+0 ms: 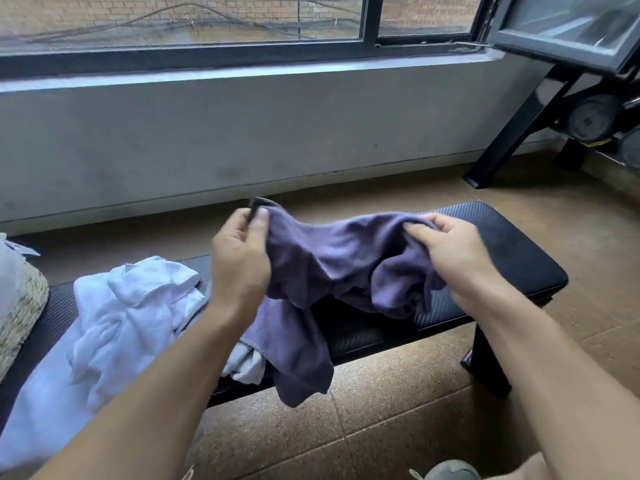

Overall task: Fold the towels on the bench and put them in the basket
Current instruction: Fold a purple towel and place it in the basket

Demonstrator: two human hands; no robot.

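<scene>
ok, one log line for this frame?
stage: spreading purple towel | left hand: pinching corner | right hand: gripping edge | white towel: unfolded on bench

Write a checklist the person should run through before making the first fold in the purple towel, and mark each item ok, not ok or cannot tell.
1. Left hand pinches an edge of the purple towel: ok.
2. Right hand grips the towel's other end: ok.
3. Towel spread flat between the hands: not ok, it sags bunched and wrinkled.
4. Towel free of the white towel: cannot tell, its hanging part overlaps the white one.
5. Bare bench to lay it on: ok, at the right end.
6. Basket within reach: cannot tell, only its edge shows at the far left.
</scene>
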